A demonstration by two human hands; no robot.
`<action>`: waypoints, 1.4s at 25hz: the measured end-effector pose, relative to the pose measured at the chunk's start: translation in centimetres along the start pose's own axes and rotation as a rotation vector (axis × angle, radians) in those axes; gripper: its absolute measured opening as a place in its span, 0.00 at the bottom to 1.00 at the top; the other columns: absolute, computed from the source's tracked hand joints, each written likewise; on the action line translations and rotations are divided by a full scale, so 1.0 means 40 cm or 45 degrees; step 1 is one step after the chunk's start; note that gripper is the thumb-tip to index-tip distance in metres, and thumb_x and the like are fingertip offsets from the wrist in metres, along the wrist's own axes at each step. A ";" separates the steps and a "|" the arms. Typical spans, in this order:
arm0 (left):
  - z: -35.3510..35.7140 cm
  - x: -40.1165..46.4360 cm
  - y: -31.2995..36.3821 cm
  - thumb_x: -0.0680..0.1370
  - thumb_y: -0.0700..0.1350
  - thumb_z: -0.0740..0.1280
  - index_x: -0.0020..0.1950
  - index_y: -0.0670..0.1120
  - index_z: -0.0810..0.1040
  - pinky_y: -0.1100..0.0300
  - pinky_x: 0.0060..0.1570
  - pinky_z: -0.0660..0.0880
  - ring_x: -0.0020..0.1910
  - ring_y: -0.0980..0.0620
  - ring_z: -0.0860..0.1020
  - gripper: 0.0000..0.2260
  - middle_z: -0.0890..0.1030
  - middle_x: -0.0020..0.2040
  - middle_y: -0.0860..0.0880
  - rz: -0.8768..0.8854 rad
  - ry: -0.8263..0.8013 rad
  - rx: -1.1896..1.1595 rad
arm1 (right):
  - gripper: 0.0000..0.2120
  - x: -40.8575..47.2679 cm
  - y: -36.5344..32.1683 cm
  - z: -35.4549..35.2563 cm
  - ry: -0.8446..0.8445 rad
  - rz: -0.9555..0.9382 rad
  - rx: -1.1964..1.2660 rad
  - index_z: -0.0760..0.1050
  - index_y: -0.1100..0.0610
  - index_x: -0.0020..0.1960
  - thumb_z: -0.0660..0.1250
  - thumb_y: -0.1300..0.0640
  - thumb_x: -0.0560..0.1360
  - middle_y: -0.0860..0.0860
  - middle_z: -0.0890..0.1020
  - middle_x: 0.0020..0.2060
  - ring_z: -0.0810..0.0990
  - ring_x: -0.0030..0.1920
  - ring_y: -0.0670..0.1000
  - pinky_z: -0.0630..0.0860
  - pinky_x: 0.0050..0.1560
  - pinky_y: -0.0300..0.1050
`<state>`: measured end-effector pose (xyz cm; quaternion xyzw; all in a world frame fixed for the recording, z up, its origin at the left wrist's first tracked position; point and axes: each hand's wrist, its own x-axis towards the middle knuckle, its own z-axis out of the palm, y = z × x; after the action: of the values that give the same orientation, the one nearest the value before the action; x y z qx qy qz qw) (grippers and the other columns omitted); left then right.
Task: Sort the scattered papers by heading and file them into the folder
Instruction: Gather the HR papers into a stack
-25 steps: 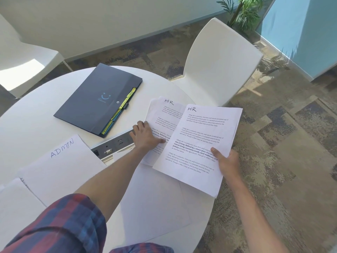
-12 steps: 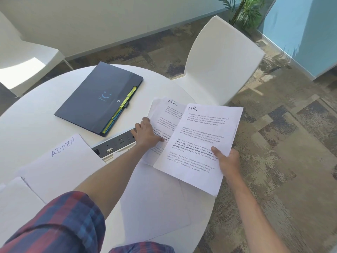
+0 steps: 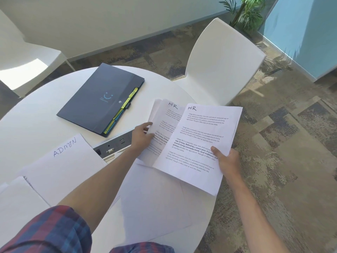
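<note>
My right hand (image 3: 227,159) pinches a sheet headed HR (image 3: 198,143) by its lower right edge, holding it over the table's right rim. Under it lie more HR sheets (image 3: 164,117); my left hand (image 3: 141,136) grips their left edge, thumb on top. The dark blue folder (image 3: 94,101) lies closed at the back of the table, with yellow and blue tabs along its right side. A sheet headed ADMIN (image 3: 65,161) lies at the left, and blank-looking sheets (image 3: 155,201) lie near the front edge.
The round white table (image 3: 36,115) has a grey socket panel (image 3: 113,147) in its middle. A white chair (image 3: 220,61) stands behind the table's right side, another white chair (image 3: 23,70) at the far left. A potted plant (image 3: 246,13) stands at the back.
My left hand has slid from lying flat on the lower HR sheets to gripping their left edge, which has lifted slightly. The right hand and its sheet have hardly moved.
</note>
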<state>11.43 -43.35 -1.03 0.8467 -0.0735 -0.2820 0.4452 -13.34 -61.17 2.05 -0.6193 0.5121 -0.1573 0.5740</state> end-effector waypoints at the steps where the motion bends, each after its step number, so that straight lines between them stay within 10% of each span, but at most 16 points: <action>1: -0.004 0.000 0.003 0.75 0.35 0.70 0.67 0.50 0.77 0.58 0.47 0.73 0.47 0.52 0.75 0.21 0.76 0.49 0.51 -0.050 -0.009 -0.042 | 0.06 0.002 0.000 0.001 -0.003 0.006 0.005 0.83 0.55 0.51 0.74 0.56 0.75 0.48 0.87 0.46 0.86 0.48 0.53 0.81 0.56 0.59; 10: -0.020 -0.010 0.003 0.79 0.34 0.58 0.68 0.56 0.74 0.55 0.46 0.79 0.42 0.50 0.81 0.24 0.81 0.42 0.48 -0.057 -0.088 -0.232 | 0.03 0.009 0.031 0.021 -0.023 0.029 -0.082 0.82 0.50 0.43 0.75 0.57 0.74 0.45 0.85 0.42 0.85 0.46 0.53 0.81 0.55 0.58; 21: -0.025 -0.007 0.004 0.76 0.41 0.64 0.36 0.48 0.84 0.53 0.46 0.78 0.40 0.46 0.81 0.13 0.84 0.40 0.47 -0.243 -0.031 -0.362 | 0.05 0.019 0.065 0.024 -0.038 0.061 -0.135 0.83 0.52 0.47 0.75 0.52 0.73 0.46 0.87 0.45 0.85 0.47 0.52 0.81 0.55 0.58; 25: -0.028 -0.003 0.005 0.73 0.49 0.75 0.37 0.44 0.79 0.53 0.46 0.78 0.44 0.46 0.81 0.11 0.83 0.45 0.46 -0.178 -0.106 -0.064 | 0.03 0.016 0.057 0.025 -0.062 0.047 -0.113 0.83 0.50 0.47 0.74 0.53 0.74 0.45 0.87 0.46 0.86 0.48 0.51 0.81 0.55 0.58; 30: -0.039 -0.031 0.015 0.78 0.45 0.67 0.44 0.44 0.76 0.49 0.62 0.69 0.68 0.47 0.66 0.06 0.70 0.68 0.47 0.490 0.063 0.671 | 0.02 0.005 0.031 0.025 -0.077 0.028 -0.035 0.84 0.51 0.46 0.74 0.54 0.74 0.46 0.87 0.44 0.86 0.46 0.52 0.81 0.55 0.59; 35: -0.091 -0.086 0.070 0.83 0.46 0.56 0.58 0.48 0.67 0.44 0.43 0.81 0.44 0.44 0.81 0.05 0.82 0.51 0.45 0.312 -0.131 0.379 | 0.04 -0.028 -0.035 0.036 -0.202 0.067 0.283 0.83 0.55 0.47 0.73 0.62 0.74 0.50 0.88 0.43 0.86 0.47 0.54 0.81 0.51 0.52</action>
<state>10.92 -41.14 4.24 0.8724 -0.2395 -0.2546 0.3418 -12.04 -59.72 3.30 -0.5487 0.4607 -0.1483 0.6817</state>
